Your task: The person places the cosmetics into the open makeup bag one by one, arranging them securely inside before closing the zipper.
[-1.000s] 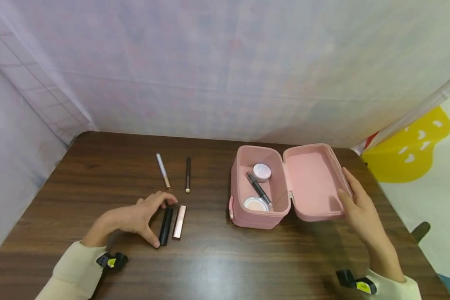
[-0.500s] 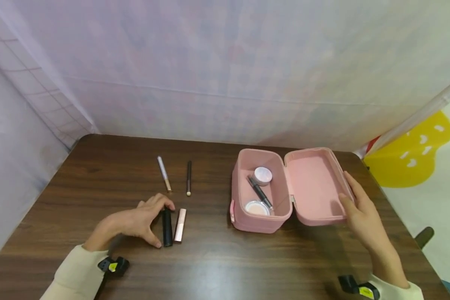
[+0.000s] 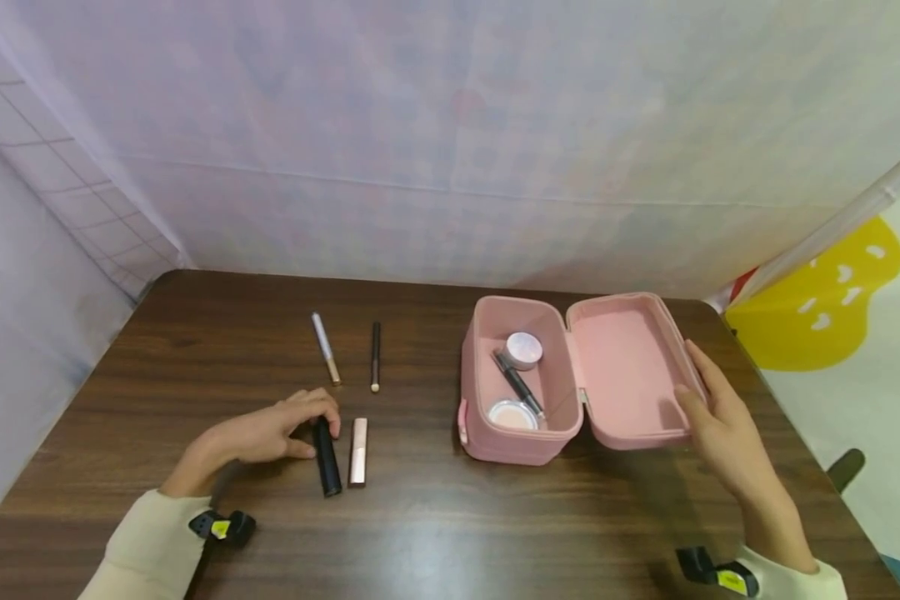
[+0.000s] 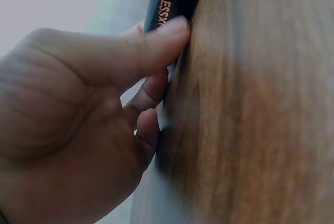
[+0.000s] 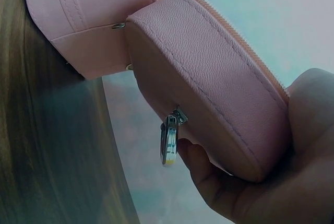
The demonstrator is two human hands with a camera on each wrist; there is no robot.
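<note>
At the left of the wooden table, the left hand has thumb and fingers pinched on a black tube. Behind it lies a white-and-gold pen; just right, a rose-gold tube. Then comes an open pink case, its lid clamped at the far edge between the right hand's thumb and fingers.
</note>
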